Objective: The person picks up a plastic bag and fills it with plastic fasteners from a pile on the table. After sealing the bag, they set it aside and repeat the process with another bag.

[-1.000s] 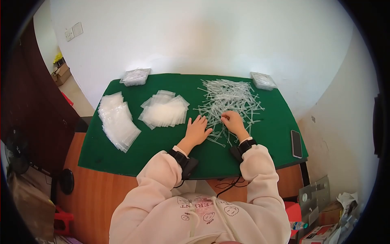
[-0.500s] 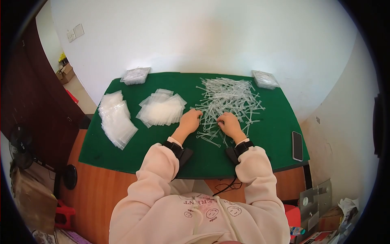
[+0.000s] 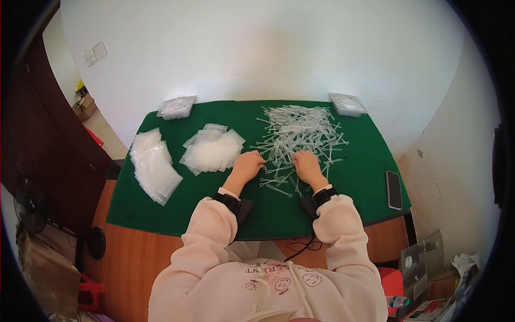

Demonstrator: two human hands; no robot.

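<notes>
A loose pile of thin clear plastic sticks with small looped ends [image 3: 300,126] spreads over the right half of the green table. At the pile's near left edge is my left hand [image 3: 248,165], its fingertips pinched together around what looks like one of these sticks. My right hand [image 3: 307,166] rests at the pile's near side, fingers curled inward among the sticks; what lies between them is hidden. Several loose sticks [image 3: 276,188] lie between and below the hands. To the left of my left hand is a fanned stack of clear zip bags [image 3: 212,150].
Another fanned row of bags [image 3: 155,169], looking filled, lies at the table's left. Clear packed boxes stand at the back left [image 3: 177,107] and back right [image 3: 347,104]. A phone [image 3: 394,190] lies near the right edge of the green tabletop [image 3: 354,188]. A wall borders the back.
Both hands stay by the pile with small finger movements. My right hand has shifted slightly right, so the gap between the hands is a little wider. The view has tilted slightly.
</notes>
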